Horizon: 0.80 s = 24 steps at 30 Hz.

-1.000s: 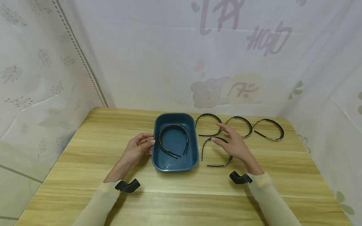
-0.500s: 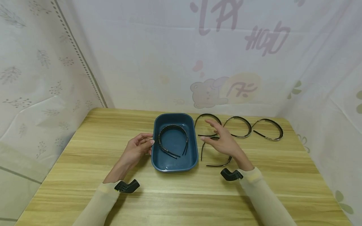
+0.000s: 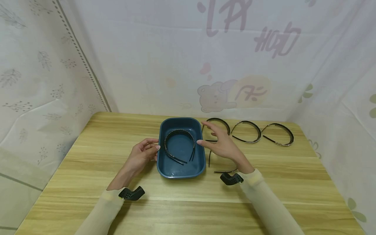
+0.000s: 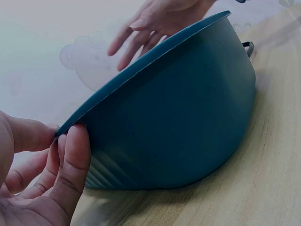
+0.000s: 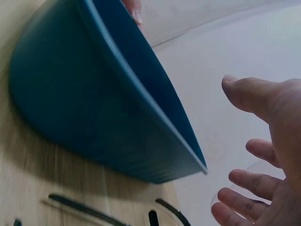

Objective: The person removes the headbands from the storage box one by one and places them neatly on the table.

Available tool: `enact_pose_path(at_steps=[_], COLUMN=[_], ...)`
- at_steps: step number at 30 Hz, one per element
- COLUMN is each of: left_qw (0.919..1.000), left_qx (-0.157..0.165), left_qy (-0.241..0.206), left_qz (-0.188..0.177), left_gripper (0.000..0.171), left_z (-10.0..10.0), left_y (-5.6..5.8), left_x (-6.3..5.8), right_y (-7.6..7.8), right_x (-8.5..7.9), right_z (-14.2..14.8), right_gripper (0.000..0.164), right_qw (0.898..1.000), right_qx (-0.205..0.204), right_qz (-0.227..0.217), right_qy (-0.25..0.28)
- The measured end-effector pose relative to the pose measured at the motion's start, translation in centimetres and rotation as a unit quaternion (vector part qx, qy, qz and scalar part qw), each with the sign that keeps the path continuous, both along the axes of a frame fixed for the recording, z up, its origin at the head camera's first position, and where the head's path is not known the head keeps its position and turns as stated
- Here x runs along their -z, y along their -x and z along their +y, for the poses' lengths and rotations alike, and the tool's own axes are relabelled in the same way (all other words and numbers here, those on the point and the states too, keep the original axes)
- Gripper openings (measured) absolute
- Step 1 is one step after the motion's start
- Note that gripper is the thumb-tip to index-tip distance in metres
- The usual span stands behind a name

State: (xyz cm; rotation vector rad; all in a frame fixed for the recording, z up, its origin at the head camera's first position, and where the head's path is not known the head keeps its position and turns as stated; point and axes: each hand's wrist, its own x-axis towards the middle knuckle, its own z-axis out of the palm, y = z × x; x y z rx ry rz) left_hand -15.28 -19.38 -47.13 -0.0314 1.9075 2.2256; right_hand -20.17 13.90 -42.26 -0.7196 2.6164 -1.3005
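A blue plastic basin stands on the wooden table, with dark toothed headbands lying nested inside it. My left hand pinches the basin's left rim; in the left wrist view the thumb is on the rim and the fingers are under it. At the basin's right rim hovers my right hand, fingers spread, holding nothing. In the right wrist view its thumb is apart from the basin wall. Beneath this hand lies another headband, partly hidden by the hand and wrist.
Three more headbands lie in a row along the back right: one nearest the basin, a middle one and a far right one. A printed cloth hangs behind the table.
My right hand has moved left from over the headbands to the basin's right rim, staying spread. My left hand keeps its place on the left rim.
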Motion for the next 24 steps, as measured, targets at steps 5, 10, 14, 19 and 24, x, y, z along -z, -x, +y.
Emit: enact_pose_path(at_steps=[5, 10, 14, 19, 24], left_qw=[1.0000, 1.0000, 1.0000, 1.0000, 1.0000], left_qx=[0.002, 0.006, 0.006, 0.003, 0.003], left_qy=[-0.001, -0.002, -0.003, -0.003, -0.001], left_qz=[0.000, 0.000, -0.002, -0.005, -0.003], left_gripper=[0.038, 0.040, 0.040, 0.038, 0.035], left_z=[-0.1, 0.0, 0.0, 0.1, 0.0], left_y=[0.0, 0.0, 0.0, 0.0, 0.0], left_x=[0.0, -0.1, -0.2, -0.1, 0.0], right_y=[0.3, 0.7, 1.0, 1.4, 2.0], right_x=[-0.6, -0.8, -1.1, -1.2, -0.9], right_z=[-1.3, -2.5, -3.4, -4.4, -5.3], right_gripper=[0.079, 0.079, 0.079, 0.078, 0.079], right_qw=[1.000, 1.000, 0.999, 0.999, 0.998], right_qx=[-0.009, -0.025, -0.034, -0.027, -0.020], right_qz=[0.002, 0.001, -0.003, -0.021, -0.035], right_qy=[-0.014, -0.017, -0.020, -0.026, -0.042])
